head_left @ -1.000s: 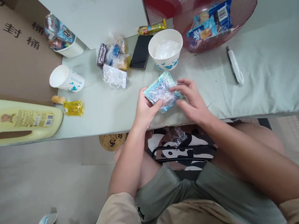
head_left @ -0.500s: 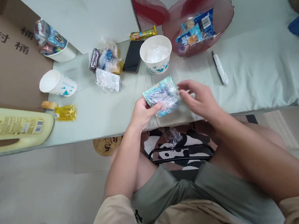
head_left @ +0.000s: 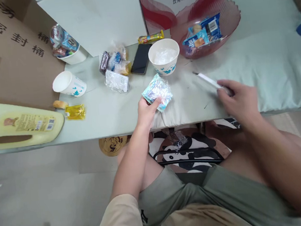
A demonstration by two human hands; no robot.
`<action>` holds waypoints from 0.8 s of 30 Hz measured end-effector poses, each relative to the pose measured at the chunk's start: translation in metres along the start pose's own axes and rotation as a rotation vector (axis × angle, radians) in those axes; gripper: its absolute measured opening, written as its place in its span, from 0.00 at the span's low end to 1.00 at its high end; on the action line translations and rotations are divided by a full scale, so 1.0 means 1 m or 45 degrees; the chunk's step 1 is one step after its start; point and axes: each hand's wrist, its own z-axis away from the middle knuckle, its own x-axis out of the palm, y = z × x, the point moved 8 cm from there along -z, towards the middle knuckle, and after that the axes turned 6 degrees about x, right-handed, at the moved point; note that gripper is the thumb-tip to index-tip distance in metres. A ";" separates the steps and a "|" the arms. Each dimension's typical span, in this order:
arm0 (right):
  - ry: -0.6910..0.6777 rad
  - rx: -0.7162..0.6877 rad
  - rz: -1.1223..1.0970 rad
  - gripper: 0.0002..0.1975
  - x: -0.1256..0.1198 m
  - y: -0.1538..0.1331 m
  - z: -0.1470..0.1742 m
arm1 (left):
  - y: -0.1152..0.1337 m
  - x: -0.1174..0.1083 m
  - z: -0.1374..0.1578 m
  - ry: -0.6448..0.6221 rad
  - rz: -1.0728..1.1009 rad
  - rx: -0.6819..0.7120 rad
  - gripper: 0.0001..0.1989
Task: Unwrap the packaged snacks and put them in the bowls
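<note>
Between the thumb and fingers of my left hand [head_left: 148, 109] is a flat pale blue-green packet [head_left: 159, 90] in shiny clear wrapping. It is held over the front part of the cloth-covered table [head_left: 192, 105]. My right hand [head_left: 239, 97], off to the right, is closed round the rear end of a white utility knife [head_left: 210, 80]. The knife's dark tip points left and away from me. Just beyond the packet stands a white paper bowl [head_left: 165, 69] with crumpled clear plastic inside.
Behind are a dark phone [head_left: 141, 59], a yellow snack stick [head_left: 150, 37] and a pink glass bowl [head_left: 230, 20] of snack packets. To the left lie several wrapped pieces [head_left: 117, 81], a tipped paper cup [head_left: 77, 85], a yellow packet [head_left: 76, 112] and a large yellow jug [head_left: 43, 134].
My right hand has left the packet, moved right and picked up the utility knife from the table. My left hand still holds the packet, now turned. The view has shifted slightly.
</note>
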 end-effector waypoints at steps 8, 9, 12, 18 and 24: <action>-0.448 -0.064 -0.523 0.19 0.057 -0.061 0.040 | 0.000 0.012 0.002 -0.008 -0.041 0.031 0.30; -0.480 -0.066 -0.514 0.19 0.061 -0.063 0.039 | 0.000 0.011 0.001 0.005 0.002 0.027 0.31; -0.540 -0.046 -0.468 0.20 0.063 -0.062 0.034 | 0.002 0.001 -0.006 0.080 0.137 0.026 0.32; -0.320 -0.023 -0.259 0.15 0.036 -0.033 0.018 | 0.006 -0.018 -0.013 0.170 0.111 0.074 0.34; 0.122 -0.245 0.072 0.15 0.009 -0.021 -0.005 | 0.012 0.015 0.006 -0.039 -0.224 0.215 0.28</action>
